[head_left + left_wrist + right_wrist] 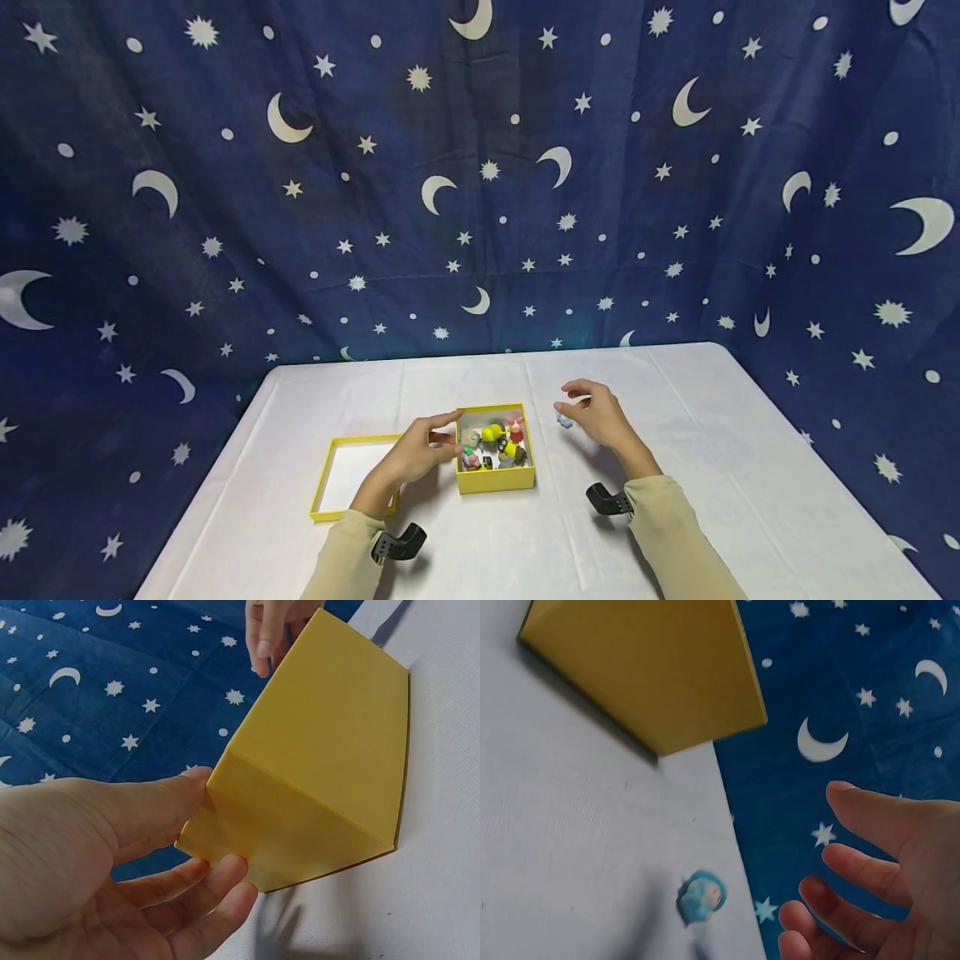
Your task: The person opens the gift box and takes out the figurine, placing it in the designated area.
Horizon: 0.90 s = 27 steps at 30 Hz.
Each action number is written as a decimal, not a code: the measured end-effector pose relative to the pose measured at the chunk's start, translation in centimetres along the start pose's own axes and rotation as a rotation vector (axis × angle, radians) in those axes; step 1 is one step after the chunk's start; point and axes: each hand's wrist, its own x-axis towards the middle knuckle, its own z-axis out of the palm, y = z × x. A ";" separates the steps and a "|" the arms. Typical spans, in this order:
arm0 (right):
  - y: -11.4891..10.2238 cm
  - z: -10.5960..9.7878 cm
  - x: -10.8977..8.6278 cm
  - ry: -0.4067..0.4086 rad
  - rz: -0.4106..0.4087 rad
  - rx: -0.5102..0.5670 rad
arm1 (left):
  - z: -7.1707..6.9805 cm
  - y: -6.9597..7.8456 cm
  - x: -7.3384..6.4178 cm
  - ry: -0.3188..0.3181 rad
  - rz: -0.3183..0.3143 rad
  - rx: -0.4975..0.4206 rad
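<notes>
A yellow box (496, 481) without its lid holds several small toy figures, among them a yellow-and-green one (492, 432) and a pink-eared one in red (516, 430). My left hand (422, 450) touches the box's left side, with fingertips against its outer wall and the thumb at an edge in the left wrist view. To the right of the box, a small light-blue figurine (701, 898) lies on the white table. My right hand (597, 414) hovers close by it, fingers spread and loosely bent, holding nothing.
A yellow-rimmed lid (327, 477) lies on the white table (697, 467) left of the box, partly hidden behind my left hand and forearm. Behind and beside the table hangs a dark blue curtain (480, 208) with moons and stars. Black wrist devices (399, 543) sit on both sleeves.
</notes>
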 end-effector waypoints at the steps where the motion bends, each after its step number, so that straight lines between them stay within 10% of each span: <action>1: -0.3 0.0 -0.1 0.000 -0.003 -0.009 | 0.0 0.0 0.0 0.001 -0.001 0.005; 27: -6.2 6.3 -2.8 -0.077 -0.172 0.084 | -0.7 -0.7 0.4 -0.011 0.007 -0.029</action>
